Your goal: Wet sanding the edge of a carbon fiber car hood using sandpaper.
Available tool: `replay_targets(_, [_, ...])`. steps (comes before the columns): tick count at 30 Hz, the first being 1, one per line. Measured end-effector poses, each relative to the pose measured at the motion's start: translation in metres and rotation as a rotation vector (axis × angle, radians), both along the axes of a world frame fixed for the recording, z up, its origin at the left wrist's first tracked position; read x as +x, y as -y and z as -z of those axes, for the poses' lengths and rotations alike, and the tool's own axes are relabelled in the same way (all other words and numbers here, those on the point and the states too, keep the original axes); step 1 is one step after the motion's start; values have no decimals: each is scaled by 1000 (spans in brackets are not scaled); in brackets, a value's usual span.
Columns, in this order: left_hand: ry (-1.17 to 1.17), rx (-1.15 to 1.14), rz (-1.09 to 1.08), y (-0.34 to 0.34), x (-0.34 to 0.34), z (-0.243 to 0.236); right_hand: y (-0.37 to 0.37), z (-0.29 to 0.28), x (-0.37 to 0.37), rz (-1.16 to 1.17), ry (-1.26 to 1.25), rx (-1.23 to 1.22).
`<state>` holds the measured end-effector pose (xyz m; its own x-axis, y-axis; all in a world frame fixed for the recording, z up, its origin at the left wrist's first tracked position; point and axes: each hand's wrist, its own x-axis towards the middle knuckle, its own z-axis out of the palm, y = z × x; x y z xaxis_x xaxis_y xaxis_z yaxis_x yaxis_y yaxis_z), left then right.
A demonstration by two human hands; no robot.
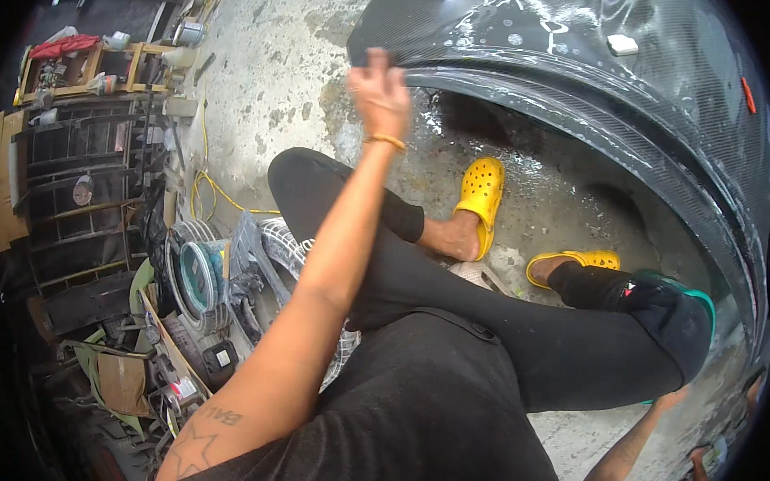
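Observation:
My left hand (377,101), blurred and with its fingers apart, is raised beside the near left edge of a glossy dark carbon-weave panel (534,61); whether it touches the edge I cannot tell. A white block (622,44) and a red strip (747,94) lie on the panel. Low at the right, my right hand (668,396) is beside my knee, near a teal plastic item (700,301) that is partly behind the leg; its fingers are mostly hidden. I sit over my bent legs, in yellow clogs (482,185) on wet concrete.
To the left are a wooden rack (98,73) with cans, a metal frame (82,198), stacked buckets (196,278), a yellow cable (213,192) and piled scrap (121,375). Another person's limb (698,470) shows at the far lower right. The concrete floor (263,77) runs beside the panel.

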<state>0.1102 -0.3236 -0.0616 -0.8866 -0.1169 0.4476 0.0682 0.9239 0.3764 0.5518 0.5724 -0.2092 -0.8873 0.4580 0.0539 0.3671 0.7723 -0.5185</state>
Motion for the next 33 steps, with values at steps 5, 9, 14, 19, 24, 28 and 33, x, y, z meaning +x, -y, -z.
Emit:
replay_targets(5, [-275,8,119,-110,23,36,-22,-25,4,141,-4,-52])
replay_targets(9, [-7,-114,399,-83,22,19,7,-2,1,14,-71,28])
replay_targets(14, [-80,10,-147,-8,2,7,15,-12,2,151,-99,-155])
replay_targets(19, [16,65,292,-181,53,2,18,-13,-4,65,-103,-129])
replay_targets(24, [11,-5,-10,-7,14,-1,50,-16,-10,286,-122,-269])
replay_targets(28, [-105,-74,-57,-20,13,17,58,-21,-28,345,-102,-152])
replay_targets(33, [-11,53,609,-256,17,-21,80,-19,-44,333,-106,-91])
